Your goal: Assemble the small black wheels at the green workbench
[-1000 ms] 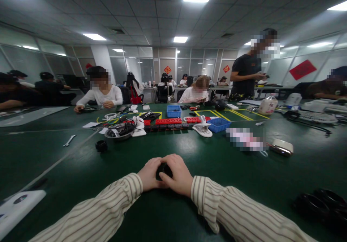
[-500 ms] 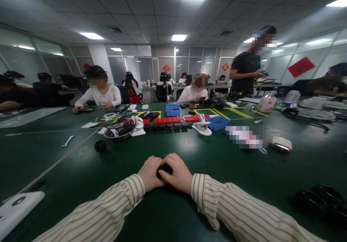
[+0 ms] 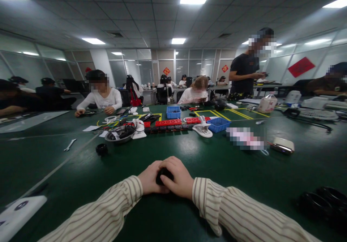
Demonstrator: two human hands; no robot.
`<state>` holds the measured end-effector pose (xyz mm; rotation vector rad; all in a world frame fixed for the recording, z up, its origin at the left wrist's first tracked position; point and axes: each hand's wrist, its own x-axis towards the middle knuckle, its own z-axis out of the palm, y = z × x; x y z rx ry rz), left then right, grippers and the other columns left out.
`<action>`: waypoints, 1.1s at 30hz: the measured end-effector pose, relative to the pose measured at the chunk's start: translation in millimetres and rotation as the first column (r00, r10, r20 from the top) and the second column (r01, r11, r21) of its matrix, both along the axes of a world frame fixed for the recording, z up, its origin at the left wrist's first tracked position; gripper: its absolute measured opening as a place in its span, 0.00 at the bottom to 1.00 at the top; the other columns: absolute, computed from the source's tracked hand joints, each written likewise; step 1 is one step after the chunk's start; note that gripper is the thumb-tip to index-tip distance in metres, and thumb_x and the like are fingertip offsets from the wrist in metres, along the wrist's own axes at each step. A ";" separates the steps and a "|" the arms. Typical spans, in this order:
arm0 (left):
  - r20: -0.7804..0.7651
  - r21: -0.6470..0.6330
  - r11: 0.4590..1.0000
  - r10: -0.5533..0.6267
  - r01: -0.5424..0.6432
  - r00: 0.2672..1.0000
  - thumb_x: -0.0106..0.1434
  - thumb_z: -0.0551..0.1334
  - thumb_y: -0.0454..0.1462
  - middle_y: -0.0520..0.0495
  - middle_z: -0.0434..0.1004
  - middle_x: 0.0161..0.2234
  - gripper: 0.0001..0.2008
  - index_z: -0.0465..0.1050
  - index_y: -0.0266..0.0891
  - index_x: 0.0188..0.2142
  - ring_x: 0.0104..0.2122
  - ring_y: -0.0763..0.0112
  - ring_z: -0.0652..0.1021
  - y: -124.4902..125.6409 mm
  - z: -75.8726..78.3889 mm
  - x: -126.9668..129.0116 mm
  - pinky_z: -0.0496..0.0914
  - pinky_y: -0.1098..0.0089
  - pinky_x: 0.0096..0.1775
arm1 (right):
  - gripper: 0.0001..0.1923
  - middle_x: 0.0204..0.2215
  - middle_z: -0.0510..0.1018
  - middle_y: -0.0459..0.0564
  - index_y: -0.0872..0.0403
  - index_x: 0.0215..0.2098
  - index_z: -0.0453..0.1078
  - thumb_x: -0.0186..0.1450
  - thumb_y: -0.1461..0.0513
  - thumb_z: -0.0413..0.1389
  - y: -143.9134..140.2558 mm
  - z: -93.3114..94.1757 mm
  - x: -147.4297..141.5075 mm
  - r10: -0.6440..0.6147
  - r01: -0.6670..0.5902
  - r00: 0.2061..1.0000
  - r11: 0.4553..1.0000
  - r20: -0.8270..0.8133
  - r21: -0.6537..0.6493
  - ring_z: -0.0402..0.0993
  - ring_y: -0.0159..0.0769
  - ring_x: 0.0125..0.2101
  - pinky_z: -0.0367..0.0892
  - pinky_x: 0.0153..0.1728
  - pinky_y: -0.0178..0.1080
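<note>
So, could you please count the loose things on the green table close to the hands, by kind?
Small black round part held in both hands: 1
Black round part lying on table: 1
Silver metal wrench: 1
Total: 3

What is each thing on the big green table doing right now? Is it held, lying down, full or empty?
small black part: clasped between both hands
left hand: closed on the part
right hand: closed on the part
black ring: lying free
wrench: lying flat
metal bowl: full of black cables
blue bin: contents cannot be seen
</note>
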<state>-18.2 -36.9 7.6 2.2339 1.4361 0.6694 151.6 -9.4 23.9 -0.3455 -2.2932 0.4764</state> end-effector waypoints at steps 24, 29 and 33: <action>0.101 -0.093 0.986 -0.128 0.137 0.987 0.37 0.72 0.33 0.50 0.68 0.43 0.29 0.70 0.40 0.42 0.46 0.59 0.67 22.3 8.4 -11.3 0.61 0.61 0.51 | 0.11 0.33 0.70 0.47 0.56 0.32 0.67 0.54 0.72 0.48 19.1 -4.7 -12.5 0.026 -0.022 0.999 0.990 0.029 -0.141 0.64 0.32 0.37 0.59 0.40 0.34; 0.125 -0.123 0.975 -0.172 0.187 0.977 0.40 0.70 0.34 0.48 0.66 0.44 0.29 0.68 0.40 0.44 0.46 0.57 0.66 36.3 3.7 -20.9 0.61 0.59 0.52 | 0.07 0.32 0.69 0.46 0.56 0.33 0.66 0.54 0.65 0.57 32.4 -3.2 -18.4 0.001 0.004 0.995 0.998 0.100 -0.057 0.64 0.32 0.35 0.58 0.38 0.34; 0.198 -0.118 0.986 -0.093 0.118 0.976 0.41 0.68 0.35 0.46 0.66 0.42 0.24 0.67 0.36 0.41 0.44 0.57 0.68 46.6 -1.0 -21.6 0.63 0.59 0.50 | 0.10 0.31 0.67 0.46 0.56 0.31 0.65 0.54 0.61 0.60 44.6 -3.2 -26.1 -0.069 0.064 0.977 0.998 0.204 0.029 0.62 0.32 0.34 0.57 0.35 0.34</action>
